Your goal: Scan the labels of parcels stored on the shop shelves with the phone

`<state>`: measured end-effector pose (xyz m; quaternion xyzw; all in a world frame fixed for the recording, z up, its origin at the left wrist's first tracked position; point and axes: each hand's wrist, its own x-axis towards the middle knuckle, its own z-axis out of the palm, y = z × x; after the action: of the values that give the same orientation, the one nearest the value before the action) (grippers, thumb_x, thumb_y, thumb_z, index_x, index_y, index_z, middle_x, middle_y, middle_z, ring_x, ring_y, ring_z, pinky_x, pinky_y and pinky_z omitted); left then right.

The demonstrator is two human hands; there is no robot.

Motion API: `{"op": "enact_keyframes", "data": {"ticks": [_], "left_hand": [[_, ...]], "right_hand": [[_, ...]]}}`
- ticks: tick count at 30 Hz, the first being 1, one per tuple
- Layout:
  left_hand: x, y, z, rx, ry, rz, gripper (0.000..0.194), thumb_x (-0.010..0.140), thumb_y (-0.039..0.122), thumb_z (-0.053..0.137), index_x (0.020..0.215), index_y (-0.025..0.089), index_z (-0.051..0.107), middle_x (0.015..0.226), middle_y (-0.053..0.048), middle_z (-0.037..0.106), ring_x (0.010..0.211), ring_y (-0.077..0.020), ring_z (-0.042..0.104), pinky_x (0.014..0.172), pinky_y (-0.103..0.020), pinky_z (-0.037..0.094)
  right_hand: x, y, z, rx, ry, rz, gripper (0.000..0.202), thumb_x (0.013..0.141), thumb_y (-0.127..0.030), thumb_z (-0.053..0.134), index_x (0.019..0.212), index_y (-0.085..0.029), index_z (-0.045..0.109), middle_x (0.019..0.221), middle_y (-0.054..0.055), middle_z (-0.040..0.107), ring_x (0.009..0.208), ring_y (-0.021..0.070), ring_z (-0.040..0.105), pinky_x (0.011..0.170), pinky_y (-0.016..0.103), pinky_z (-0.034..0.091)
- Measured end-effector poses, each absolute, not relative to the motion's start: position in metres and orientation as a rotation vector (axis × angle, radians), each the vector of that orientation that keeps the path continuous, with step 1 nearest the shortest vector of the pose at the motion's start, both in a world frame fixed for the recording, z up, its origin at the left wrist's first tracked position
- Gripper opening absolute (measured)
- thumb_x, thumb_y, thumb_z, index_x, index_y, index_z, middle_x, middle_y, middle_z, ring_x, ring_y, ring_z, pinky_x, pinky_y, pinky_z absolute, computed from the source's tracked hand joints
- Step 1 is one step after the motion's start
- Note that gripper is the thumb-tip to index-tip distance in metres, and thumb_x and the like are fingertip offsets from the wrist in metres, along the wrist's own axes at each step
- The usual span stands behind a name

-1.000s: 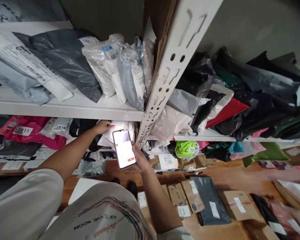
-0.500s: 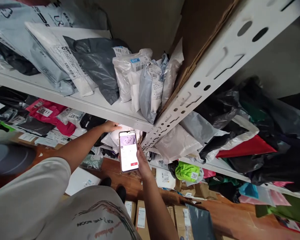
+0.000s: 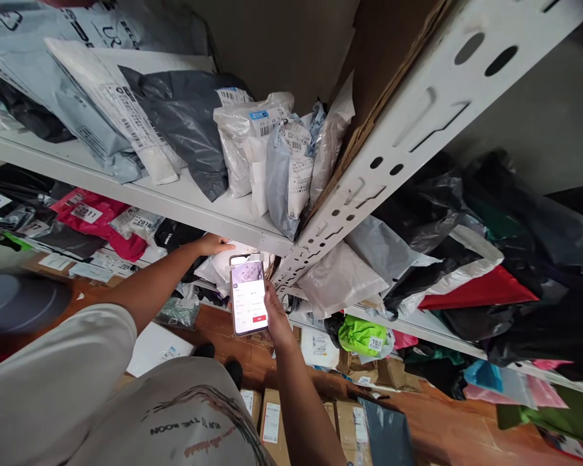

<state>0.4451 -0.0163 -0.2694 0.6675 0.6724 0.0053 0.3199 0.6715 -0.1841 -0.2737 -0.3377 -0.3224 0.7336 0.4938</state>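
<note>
A white metal shelf (image 3: pixel 184 206) crosses the view, with a slotted upright post (image 3: pixel 393 149) at its right end and many mail bags on every level. On the upper shelf, close to the post, grey and white bags (image 3: pixel 282 162) stand leaning; on the lower level pink bags (image 3: pixel 100 223) with number labels lie toward the left end. Cardboard boxes (image 3: pixel 272 421) sit on the floor under the shelves. The step in hand seems to be checking one parcel against the phone: the white parcel (image 3: pixel 223 264) lies on the lower level, just left of the post. The left hand (image 3: pixel 214 244) reaches forward with a nearly straight arm and rests flat on this parcel, fingers loose and not closed around it. The right hand (image 3: pixel 274 317) is raised with bent elbow and grasps the phone (image 3: pixel 248 298) at its right edge, screen lit and facing the person. The next move probably calls for a firm hold on the parcel.
</note>
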Motion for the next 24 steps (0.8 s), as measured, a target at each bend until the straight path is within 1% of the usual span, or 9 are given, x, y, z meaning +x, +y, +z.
{"op": "enact_keyframes", "data": {"ticks": [6,10,13,16,19,21,24], "left_hand": [[0.441,-0.014,-0.276,1.77,1.753,0.038,0.058,0.074,0.065,0.057,0.109,0.023,0.073,0.113,-0.004,0.073,0.108,-0.029,0.064,0.09,-0.03,0.049],[0.44,-0.013,-0.279,1.79,1.73,0.049,0.06,0.074,0.067,0.055,0.111,0.024,0.073,0.114,-0.004,0.073,0.111,-0.0291,0.063,0.092,-0.03,0.049],[0.439,-0.012,-0.281,1.818,1.707,0.06,0.061,0.076,0.065,0.054,0.117,0.023,0.07,0.123,-0.004,0.068,0.118,-0.0275,0.059,0.097,-0.028,0.046],[0.438,-0.01,-0.282,1.841,1.691,0.063,0.061,0.079,0.059,0.053,0.125,0.02,0.065,0.134,-0.005,0.061,0.126,-0.0249,0.054,0.103,-0.026,0.041],[0.437,-0.009,-0.282,1.839,1.694,0.04,0.061,0.077,0.061,0.054,0.123,0.022,0.066,0.132,-0.003,0.063,0.125,-0.0272,0.055,0.103,-0.029,0.041],[0.436,-0.008,-0.282,1.837,1.693,0.028,0.063,0.075,0.064,0.054,0.12,0.023,0.068,0.13,-0.004,0.064,0.123,-0.028,0.056,0.102,-0.029,0.042],[0.437,-0.007,-0.282,1.855,1.683,0.033,0.068,0.075,0.063,0.052,0.126,0.02,0.064,0.134,-0.005,0.061,0.127,-0.0259,0.053,0.103,-0.027,0.04]], "right_hand": [[0.671,-0.185,-0.272,-0.824,-0.787,1.784,0.049,0.072,-0.063,0.071,0.106,-0.03,0.061,0.1,0.0,0.074,0.084,0.0212,0.07,0.075,0.033,0.053],[0.672,-0.184,-0.272,-0.834,-0.787,1.783,0.049,0.071,-0.063,0.072,0.106,-0.03,0.06,0.097,-0.001,0.074,0.081,0.0202,0.07,0.07,0.031,0.052],[0.674,-0.185,-0.271,-0.836,-0.792,1.78,0.05,0.071,-0.063,0.072,0.106,-0.03,0.06,0.098,-0.001,0.074,0.08,0.0207,0.069,0.068,0.032,0.053],[0.676,-0.185,-0.271,-0.843,-0.791,1.771,0.051,0.07,-0.063,0.072,0.107,-0.031,0.061,0.1,-0.001,0.073,0.082,0.0191,0.069,0.069,0.03,0.053],[0.677,-0.186,-0.271,-0.847,-0.791,1.765,0.052,0.07,-0.064,0.072,0.108,-0.03,0.061,0.102,-0.002,0.073,0.083,0.0172,0.068,0.07,0.028,0.052],[0.678,-0.187,-0.27,-0.843,-0.8,1.774,0.052,0.071,-0.064,0.072,0.108,-0.03,0.061,0.102,-0.002,0.073,0.084,0.0179,0.069,0.071,0.029,0.052],[0.68,-0.188,-0.269,-0.836,-0.815,1.797,0.052,0.072,-0.065,0.07,0.111,-0.032,0.058,0.105,-0.001,0.072,0.083,0.0208,0.069,0.07,0.033,0.054]]}}
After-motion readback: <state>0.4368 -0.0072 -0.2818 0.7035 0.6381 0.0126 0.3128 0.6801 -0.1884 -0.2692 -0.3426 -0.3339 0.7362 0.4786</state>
